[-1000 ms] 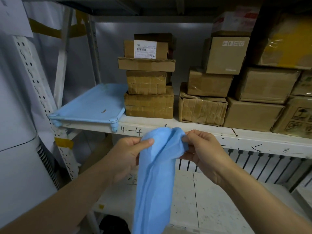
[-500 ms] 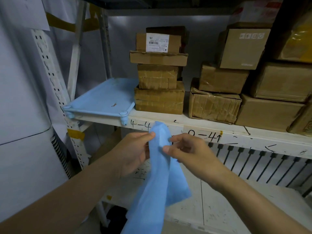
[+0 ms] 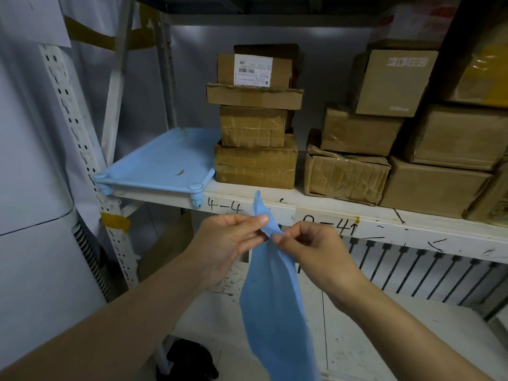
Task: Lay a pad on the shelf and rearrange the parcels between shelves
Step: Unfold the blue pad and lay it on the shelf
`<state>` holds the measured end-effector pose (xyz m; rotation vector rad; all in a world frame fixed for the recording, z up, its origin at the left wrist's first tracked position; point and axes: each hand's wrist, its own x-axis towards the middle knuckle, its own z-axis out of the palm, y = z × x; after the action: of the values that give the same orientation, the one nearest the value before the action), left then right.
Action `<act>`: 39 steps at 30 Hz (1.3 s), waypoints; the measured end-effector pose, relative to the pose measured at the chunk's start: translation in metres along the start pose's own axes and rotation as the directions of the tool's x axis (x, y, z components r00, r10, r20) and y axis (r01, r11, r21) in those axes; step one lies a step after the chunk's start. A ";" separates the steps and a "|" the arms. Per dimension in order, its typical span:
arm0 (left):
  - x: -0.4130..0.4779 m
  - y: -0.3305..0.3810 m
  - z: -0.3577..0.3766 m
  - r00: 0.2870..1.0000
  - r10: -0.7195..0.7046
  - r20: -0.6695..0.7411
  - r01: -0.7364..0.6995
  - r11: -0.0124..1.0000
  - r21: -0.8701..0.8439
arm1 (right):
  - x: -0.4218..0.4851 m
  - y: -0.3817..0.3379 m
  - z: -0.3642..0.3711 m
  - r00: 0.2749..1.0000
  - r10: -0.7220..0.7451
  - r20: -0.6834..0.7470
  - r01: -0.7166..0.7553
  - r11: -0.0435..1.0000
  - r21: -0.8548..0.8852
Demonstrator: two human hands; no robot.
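A thin blue pad (image 3: 275,303) hangs folded in front of the white shelf (image 3: 384,224). My left hand (image 3: 228,243) pinches its top edge between thumb and fingers. My right hand (image 3: 316,246) pinches the same edge just to the right, so the hands nearly touch. On the shelf stands a stack of several brown parcels (image 3: 255,144), the top one with a white label. More brown parcels (image 3: 398,149) are piled at the right. A blue plastic tray (image 3: 154,166) lies on the shelf's left end.
The lower white shelf (image 3: 357,339) lies behind and below my hands. A perforated white upright (image 3: 82,149) stands at the left beside a grey wall. A dark object (image 3: 187,361) sits on the floor below.
My hands have come closer together along the pad's top edge, which now sticks up as a narrow point. The view has shifted slightly left and closer to the shelf.
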<state>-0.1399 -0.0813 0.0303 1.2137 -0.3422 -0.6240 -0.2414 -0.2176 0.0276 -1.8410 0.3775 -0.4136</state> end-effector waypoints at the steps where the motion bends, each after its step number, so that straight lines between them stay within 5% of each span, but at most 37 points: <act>1: 0.001 0.000 0.000 1.000 -0.004 0.010 0.004 1.000 -0.002 | 0.001 0.001 -0.002 1.000 0.009 0.008 -0.009 1.000 0.015; 8: 0.011 0.000 0.000 0.999 -0.022 0.029 0.023 0.999 -0.039 | 0.006 0.009 -0.014 0.998 0.059 -0.004 -0.059 0.998 0.021; 13: 0.021 0.001 -0.017 0.999 -0.004 -0.051 0.016 0.971 0.237 | 0.012 0.008 -0.036 0.992 0.030 -0.124 -0.062 0.963 -0.264; 19: 0.026 -0.005 -0.026 0.997 0.069 0.025 -0.066 0.713 0.698 | 0.015 0.016 -0.051 0.974 -0.085 -0.212 -0.030 0.874 -0.486; 24: 0.037 -0.014 -0.016 0.989 0.112 0.099 -0.140 0.458 0.878 | 0.009 0.023 -0.046 0.951 -0.280 -0.130 0.125 0.733 -0.669; 27: 0.037 -0.018 -0.013 0.992 0.094 0.079 -0.115 0.496 0.861 | -0.002 0.020 -0.051 0.975 -0.221 0.001 0.160 0.704 -0.692; 30: 0.034 -0.020 -0.013 0.995 0.025 0.097 -0.094 0.553 0.828 | -0.010 0.016 -0.059 0.990 -0.075 0.121 0.143 0.562 -0.815; 33: 0.029 -0.022 -0.019 0.976 -0.132 0.171 -0.085 0.496 0.864 | -0.012 0.021 -0.072 0.978 0.094 0.185 0.125 0.449 -0.885; 36: 0.024 -0.030 -0.020 0.965 -0.193 0.176 -0.083 0.412 0.907 | -0.014 0.033 -0.086 0.959 0.225 0.172 0.065 0.418 -0.906; 39: 0.018 -0.035 -0.009 0.952 -0.234 0.197 -0.100 0.371 0.923 | -0.017 0.053 -0.096 0.987 0.146 0.061 0.017 0.285 -0.958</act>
<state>-0.1298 -0.0926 -0.0074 2.2719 -1.0204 -0.7009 -0.3031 -0.3066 0.0028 -3.0460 0.7077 0.1007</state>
